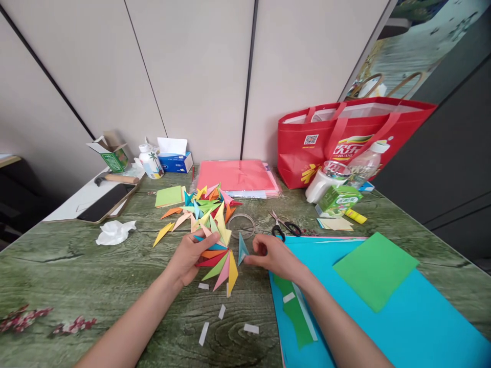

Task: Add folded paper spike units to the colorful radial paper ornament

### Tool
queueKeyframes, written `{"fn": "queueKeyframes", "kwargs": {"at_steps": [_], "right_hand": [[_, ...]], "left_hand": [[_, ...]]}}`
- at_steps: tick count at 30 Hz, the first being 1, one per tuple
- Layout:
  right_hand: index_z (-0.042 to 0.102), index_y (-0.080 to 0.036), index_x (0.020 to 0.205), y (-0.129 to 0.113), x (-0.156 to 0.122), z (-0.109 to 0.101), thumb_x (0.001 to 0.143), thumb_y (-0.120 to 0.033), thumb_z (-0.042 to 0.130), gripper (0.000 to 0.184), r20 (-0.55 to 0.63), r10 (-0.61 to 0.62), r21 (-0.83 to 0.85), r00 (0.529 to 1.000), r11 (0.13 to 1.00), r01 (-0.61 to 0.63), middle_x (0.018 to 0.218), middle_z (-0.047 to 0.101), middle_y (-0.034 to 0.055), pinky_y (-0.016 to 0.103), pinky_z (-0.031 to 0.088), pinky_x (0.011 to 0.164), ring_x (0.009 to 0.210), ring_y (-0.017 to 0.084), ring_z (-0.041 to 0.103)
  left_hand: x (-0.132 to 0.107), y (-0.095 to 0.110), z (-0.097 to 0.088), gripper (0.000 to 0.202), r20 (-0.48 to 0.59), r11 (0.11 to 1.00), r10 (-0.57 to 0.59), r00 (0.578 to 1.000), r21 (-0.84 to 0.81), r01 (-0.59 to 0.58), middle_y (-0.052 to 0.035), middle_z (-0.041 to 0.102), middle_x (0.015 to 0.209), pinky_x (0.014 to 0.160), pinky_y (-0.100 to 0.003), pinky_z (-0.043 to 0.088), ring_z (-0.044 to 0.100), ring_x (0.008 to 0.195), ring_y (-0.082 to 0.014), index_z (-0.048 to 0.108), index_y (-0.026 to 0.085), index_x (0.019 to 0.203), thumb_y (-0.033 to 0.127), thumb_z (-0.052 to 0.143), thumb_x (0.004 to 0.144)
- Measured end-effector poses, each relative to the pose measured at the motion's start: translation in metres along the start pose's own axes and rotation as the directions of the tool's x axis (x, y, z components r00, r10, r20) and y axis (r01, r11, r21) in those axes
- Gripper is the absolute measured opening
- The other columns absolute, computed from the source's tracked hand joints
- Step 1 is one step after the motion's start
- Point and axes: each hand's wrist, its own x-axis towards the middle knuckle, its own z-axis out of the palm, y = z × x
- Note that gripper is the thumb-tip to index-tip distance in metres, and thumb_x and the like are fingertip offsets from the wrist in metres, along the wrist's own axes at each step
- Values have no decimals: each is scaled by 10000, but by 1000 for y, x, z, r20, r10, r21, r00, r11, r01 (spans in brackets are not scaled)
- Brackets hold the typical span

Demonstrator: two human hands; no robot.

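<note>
Paper fan (pixel 218 266) is sitting clamped in the left hand (pixel 191 255). Rightward, the right hand (pixel 275 254) is pinching folded blue paper (pixel 242 250).

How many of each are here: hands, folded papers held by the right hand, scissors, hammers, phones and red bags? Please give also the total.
Left hand and right hand: 2
Blue folded paper in right hand: 1
Scissors: 1 pair
Hammer: 1
Phone: 1
Red bag: 1
Total: 7

The left hand (pixel 187 255) holds a multicoloured paper fan (pixel 218 266), the right hand (pixel 276 254) a blue piece (pixel 242 249)
</note>
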Motion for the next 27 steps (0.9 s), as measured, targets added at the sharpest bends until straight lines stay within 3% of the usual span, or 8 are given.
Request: {"fn": "queueKeyframes", "kwargs": {"at_steps": [3, 9, 11, 13, 16, 19, 21, 27], "right_hand": [[485, -188, 762, -5, 1, 15, 651, -410, 665, 306, -170, 37, -126, 985, 990, -59, 677, 525, -18, 211, 289, 470, 544, 118, 466], [499, -185, 901, -9, -3, 32, 690, -257, 646, 266, -181, -37, -207, 983, 978, -1, 787, 588, 40, 253, 360, 554, 707, 182, 551], [530, -184, 881, -6, 0, 31, 698, -252, 631, 220, -195, 0, -55, 981, 998, -11, 741, 586, 21, 264, 392, 570, 677, 167, 548], [559, -175, 851, -4, 3, 26, 683, -297, 642, 223, -155, 122, 263, 980, 962, -78, 715, 586, 8, 276, 435, 575, 649, 153, 552], [589, -163, 821, -5, 7, 19, 636, -370, 685, 295, 48, 263, 758, 964, 619, -207, 755, 606, 7, 300, 498, 628, 643, 127, 566], [607, -157, 810, -10, 7, 15, 593, -355, 735, 320, 146, 253, 913, 956, 337, -229, 754, 613, -2, 306, 513, 708, 650, 105, 574], [617, -154, 807, -12, 6, 14, 589, -344, 745, 316, 151, 237, 926, 960, 306, -221, 737, 615, -2, 293, 516, 700, 659, 105, 581], [649, -156, 800, -12, 4, 19, 565, -361, 753, 329, 91, 239, 896, 967, 404, -184, 797, 649, 13, 260, 517, 621, 670, 116, 588]], "left_hand": [[-1, -2, 2, 299, 7, 1000, -15, 1000, 21, 15, 30, 601, 503, 408, -166, 417, 539, 426, -78, 525, 139, 583, 303, 772, 539], [-4, -5, 8, 261, 23, 1000, -22, 999, 20, 22, 1, 637, 525, 462, -196, 456, 573, 464, -101, 574, 126, 555, 279, 783, 518], [-3, -5, 8, 262, 25, 1000, -20, 999, 19, 20, -3, 638, 521, 457, -193, 449, 572, 464, -102, 572, 125, 543, 273, 786, 512], [-3, -5, 8, 264, 24, 1000, -11, 1000, 17, 11, 5, 627, 502, 450, -182, 437, 562, 453, -94, 563, 126, 529, 265, 786, 511], [-3, -8, 8, 244, 39, 999, -6, 999, 34, 5, 13, 624, 501, 457, -178, 434, 553, 452, -86, 580, 129, 544, 270, 779, 528], [-3, -12, 8, 226, 74, 997, -3, 997, 76, -2, -9, 654, 568, 496, -195, 453, 574, 500, -100, 630, 125, 605, 283, 775, 532], [-3, -14, 8, 231, 83, 995, 10, 996, 98, -18, -18, 660, 588, 504, -200, 455, 580, 516, -109, 640, 122, 610, 284, 778, 522], [-1, -16, 7, 230, 56, 989, 58, 997, 133, -65, -28, 672, 603, 506, -216, 452, 587, 526, -126, 654, 129, 622, 308, 768, 533]]}}
